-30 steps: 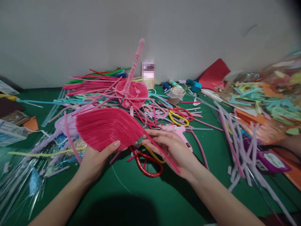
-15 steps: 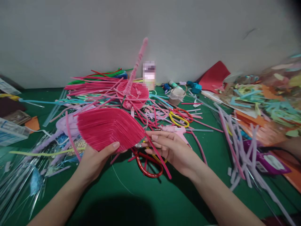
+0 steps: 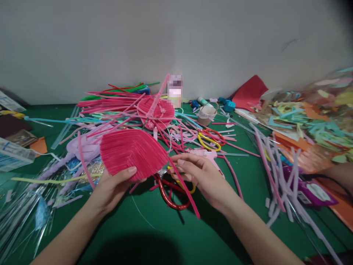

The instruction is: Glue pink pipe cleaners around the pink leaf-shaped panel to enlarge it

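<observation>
A dark pink leaf-shaped piece, made of pipe cleaners laid side by side, is gripped at its lower edge by my left hand, with the thumb on top. At the piece's right tip, my right hand pinches a pink pipe cleaner whose free end hangs downward. Red-and-yellow-handled scissors lie on the table below and between my hands. Just behind my right hand is a pink glue gun, partly covered by it.
Behind lies a round pink piece with a fuzzy stem, among loose pipe cleaners. Other scissors and a small basket are right of it. A lilac figure lies left. A purple device and paper scraps are right.
The leaf-shaped piece has shifted slightly right and turned a little. My right hand still pinches the pipe cleaner at its tip. The fuzzy stem behind leans lower.
</observation>
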